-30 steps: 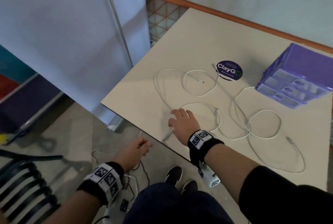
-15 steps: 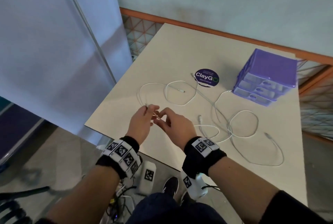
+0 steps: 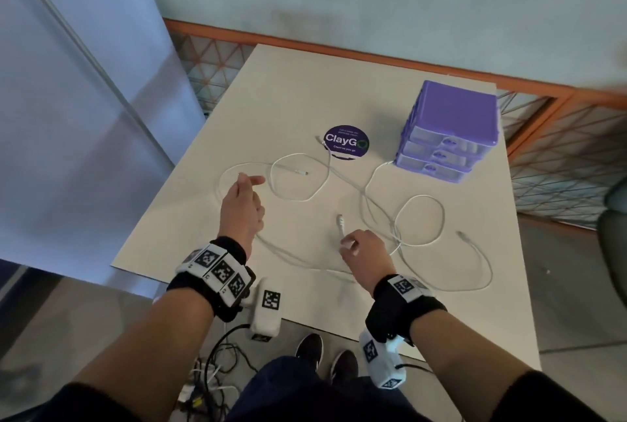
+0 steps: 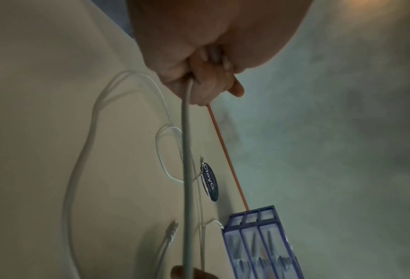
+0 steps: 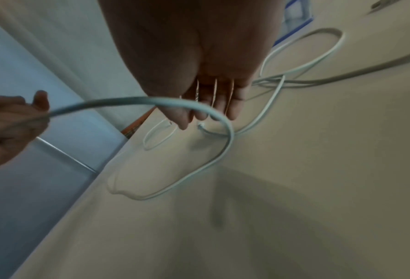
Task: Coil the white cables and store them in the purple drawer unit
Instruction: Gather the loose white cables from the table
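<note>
Cable is the whole business here: I have my left hand (image 3: pixel 242 207) curled round one end of the thicker white cable (image 4: pixel 187 169), and the left wrist view shows it running straight out of that fist toward my right hand (image 3: pixel 364 253). My right hand sits low over the near part of the table (image 3: pixel 291 92), fingers fairly straight and pointing down, with the same cable arching across the fingertips (image 5: pixel 232 111); I cannot tell from the right wrist view whether they pinch it or only let it slide over them. So the stretch between my hands lies roughly left to right across the table's near edge, and beyond the right hand it goes on to the tangle of loops (image 3: pixel 420 221) on the right. A loose plug end (image 3: pixel 340 220) lies just beyond my right fingers, pointing away from me; which cable it belongs to I cannot tell. A thinner white cable (image 3: pixel 298 180) loops beyond the left hand, near the round ClayGo sticker (image 3: pixel 346 142). The purple drawer unit (image 3: pixel 451 129) stands at the far right, all three drawers closed, well apart from both hands and nearer the right one. I judge coiling has barely begun: no finished coil shows. My next move likely turns on the right hand feeding slack leftward toward the held end.
</note>
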A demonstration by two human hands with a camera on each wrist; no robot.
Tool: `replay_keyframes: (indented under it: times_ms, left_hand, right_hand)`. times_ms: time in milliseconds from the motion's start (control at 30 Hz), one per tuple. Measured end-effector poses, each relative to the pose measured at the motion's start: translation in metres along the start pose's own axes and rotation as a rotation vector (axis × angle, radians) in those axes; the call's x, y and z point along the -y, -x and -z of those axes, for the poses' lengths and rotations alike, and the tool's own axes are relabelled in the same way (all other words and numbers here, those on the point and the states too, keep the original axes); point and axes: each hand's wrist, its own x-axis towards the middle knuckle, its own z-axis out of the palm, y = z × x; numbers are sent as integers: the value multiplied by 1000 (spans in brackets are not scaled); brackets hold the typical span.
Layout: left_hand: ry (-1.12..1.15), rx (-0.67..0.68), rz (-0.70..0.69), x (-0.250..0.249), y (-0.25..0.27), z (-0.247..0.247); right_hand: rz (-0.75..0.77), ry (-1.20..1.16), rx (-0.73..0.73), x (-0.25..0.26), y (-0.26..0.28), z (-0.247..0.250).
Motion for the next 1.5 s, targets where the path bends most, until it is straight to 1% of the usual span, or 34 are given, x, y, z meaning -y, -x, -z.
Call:
replay_keyframes:
  times_ms: [67,167,233,333,367,433,500,533,633,700,800,900,1000,1100,1200,1267,1333,1400,1500]
  left_hand:
    - [-36,33,13,2,-2,1]
    - [-87,62,2,2,-6,9]
    - [-97,61,-9,0,-8,16]
    - [-102,41,-14,-4,-12,23]
    - [-108,38,-12,-5,-12,25]
    - [-134,52,-10,-3,-12,25]
    - [-164,94,3,0,-11,22]
    - [-175,117,20,1,-10,20]
    - [-194,196,81,4,-6,12]
    - [-201,241,93,3,-1,4]
    - [-227,275,38,-4,8,-7]
    - [-204,297,-13,-11,11,-14]
    - [-145,328,8,-11,11,-18]
    - [-53,340,53,-8,12,-23]
    - [85,310,90,-7,13,-29]
    - [156,288,111,-6,15,-32]
    - [196,284,120,-6,16,-33]
    - [163,270,97,-5,16,-33]
    - [87,242,56,-2,16,-33]
  right_hand:
    - [-22,153,-13,-10,-7,-1]
    - [-80,358,21,-23,-6,-1]
    - [-73,411,3,-27,-4,0]
    - [-62,464,44,-22,-4,3]
    - [-59,443,62,-19,-6,4]
    - [-44,259,71,-9,-10,5]
    - [23,37,31,5,-11,7]
    - [73,-18,12,15,-10,9]
    - [183,-125,11,43,-4,15]
    - [223,-201,12,58,-1,18]
    - [262,-278,7,77,4,16]
    - [287,-313,-5,89,8,14]
    - [307,-328,-3,90,13,11]
    - [310,-296,30,84,18,9]
    - [301,-265,31,71,20,11]
    - [322,-200,-52,56,19,13]
    - [289,-174,-158,35,16,17]
    - [224,-113,-245,9,13,22]
    - [79,67,-359,-33,15,34]
